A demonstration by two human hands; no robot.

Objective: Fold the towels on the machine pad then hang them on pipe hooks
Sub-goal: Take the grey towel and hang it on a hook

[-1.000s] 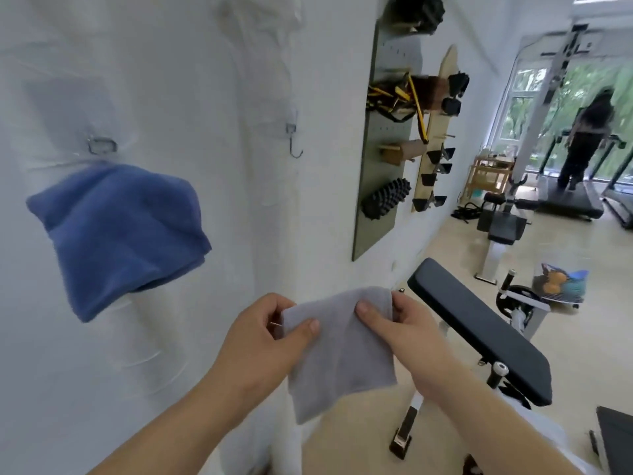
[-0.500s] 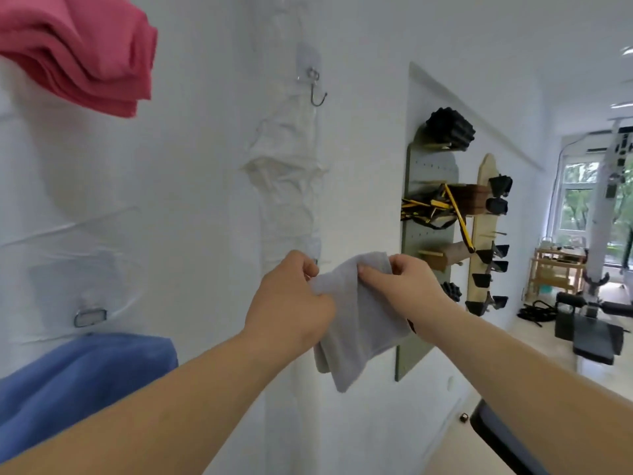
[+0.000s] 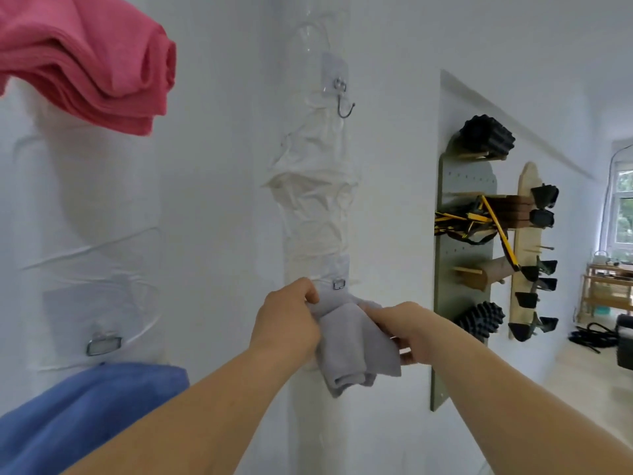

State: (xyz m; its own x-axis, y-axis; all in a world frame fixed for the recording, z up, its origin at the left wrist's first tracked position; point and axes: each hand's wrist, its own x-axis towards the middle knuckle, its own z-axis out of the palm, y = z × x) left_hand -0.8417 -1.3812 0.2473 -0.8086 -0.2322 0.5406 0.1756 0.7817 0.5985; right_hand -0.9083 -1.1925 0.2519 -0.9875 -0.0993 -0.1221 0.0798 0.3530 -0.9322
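A small folded grey towel (image 3: pixel 356 351) hangs against the white wrapped pipe (image 3: pixel 317 217), its top bunched just under a metal hook fitting (image 3: pixel 339 284). My left hand (image 3: pixel 291 323) pinches the towel's top left corner. My right hand (image 3: pixel 407 332) grips its right side, fingers partly behind the cloth. Whether the towel is caught on the hook is hidden by the cloth. Higher on the same pipe an empty hook (image 3: pixel 344 102) sticks out. A pink towel (image 3: pixel 92 60) hangs at the top left and a blue towel (image 3: pixel 75 413) at the bottom left, below another hook fitting (image 3: pixel 102 342).
A grey pegboard (image 3: pixel 462 275) on the wall to the right carries black foam rollers, yellow-black bands and wooden pegs. Beside it a wooden board (image 3: pixel 527 234) holds black clips. Far right are a window, a wooden shelf and cables on the floor.
The view tilted up from the bench to the wall. Both hands carried the grey towel up and forward to the lower hook on the middle pipe, and the cloth is now bunched there.
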